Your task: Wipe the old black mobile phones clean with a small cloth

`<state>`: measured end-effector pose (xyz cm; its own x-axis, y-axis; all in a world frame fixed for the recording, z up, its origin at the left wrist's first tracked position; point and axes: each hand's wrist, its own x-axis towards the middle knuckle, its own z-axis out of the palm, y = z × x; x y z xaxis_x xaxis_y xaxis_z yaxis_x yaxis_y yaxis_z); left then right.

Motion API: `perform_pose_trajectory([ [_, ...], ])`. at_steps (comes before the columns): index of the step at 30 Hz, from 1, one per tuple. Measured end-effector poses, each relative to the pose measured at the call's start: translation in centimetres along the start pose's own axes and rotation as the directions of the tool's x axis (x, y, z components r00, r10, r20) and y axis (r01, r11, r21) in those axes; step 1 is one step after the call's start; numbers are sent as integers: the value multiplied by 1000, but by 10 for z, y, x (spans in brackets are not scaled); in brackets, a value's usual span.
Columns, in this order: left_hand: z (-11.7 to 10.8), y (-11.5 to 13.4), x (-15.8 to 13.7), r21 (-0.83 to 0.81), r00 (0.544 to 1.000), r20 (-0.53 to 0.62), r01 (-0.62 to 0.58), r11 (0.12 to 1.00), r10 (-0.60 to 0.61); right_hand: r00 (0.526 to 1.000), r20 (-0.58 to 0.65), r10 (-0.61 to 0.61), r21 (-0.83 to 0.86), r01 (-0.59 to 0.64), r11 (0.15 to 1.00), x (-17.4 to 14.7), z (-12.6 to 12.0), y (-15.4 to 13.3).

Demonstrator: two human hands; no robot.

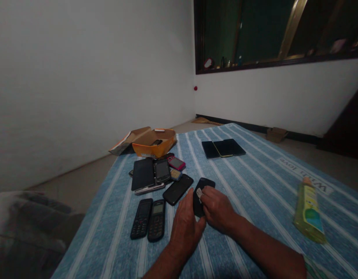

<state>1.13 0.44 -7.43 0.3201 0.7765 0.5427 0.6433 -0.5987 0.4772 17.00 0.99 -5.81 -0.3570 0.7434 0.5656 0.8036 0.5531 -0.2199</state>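
A black phone point(207, 183) lies on the striped cloth between my two hands. My left hand point(183, 228) holds it along its left edge, with the fingers stretched up that side and the thumb at the near end. Pinched in my right hand point(218, 209) is a small crumpled whitish piece, like a tissue or cloth point(199, 192), pressed on the phone's surface. Just left of my left hand lies another black smartphone point(178, 189). Two black keypad phones point(141, 218) point(157, 220) lie side by side nearer to me.
Behind are a dark tablet-like device point(143, 173), a slider phone point(162, 170), a pink phone point(177, 162) and an open orange box point(155, 149). Dark flat devices point(223, 148) lie farther back. A yellow-green bottle point(309, 213) lies at right on the blue striped cloth point(254, 186).
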Motion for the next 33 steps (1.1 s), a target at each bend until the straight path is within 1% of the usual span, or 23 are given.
perform_pose_trajectory([
  [3,-2,2,1,-24,1000,17,13,1000,-12,998,-17,-64,98,65,993,3,0,-1],
  [6,-5,5,2,-52,998,46,52,997,-50,994,-18,-111,182,112,977,7,-3,0],
  [11,-7,7,5,-90,994,84,78,993,-70,991,28,-128,232,118,966,12,-4,1],
  [14,-8,8,7,-113,992,102,81,990,-69,994,65,-93,201,78,976,15,-4,5],
  [18,-10,11,7,-135,993,112,48,990,-33,996,88,-5,100,-3,995,18,-5,12],
  [22,-10,13,7,-134,992,126,48,990,-31,993,67,100,-14,-100,995,18,-7,23],
  [25,-9,12,6,-135,990,136,54,989,-36,979,46,199,-97,-194,976,17,-6,33],
  [27,-8,11,6,-137,990,134,60,989,-42,969,39,244,-132,-237,962,15,-6,36],
  [28,-8,11,6,-136,990,131,67,988,-49,968,38,247,-137,-239,961,15,-6,35],
  [30,-7,11,5,-133,990,127,76,988,-59,977,44,210,-122,-203,971,13,-6,31],
  [33,-7,10,5,-132,992,119,66,989,-50,994,59,87,-41,-84,996,12,-6,19],
])
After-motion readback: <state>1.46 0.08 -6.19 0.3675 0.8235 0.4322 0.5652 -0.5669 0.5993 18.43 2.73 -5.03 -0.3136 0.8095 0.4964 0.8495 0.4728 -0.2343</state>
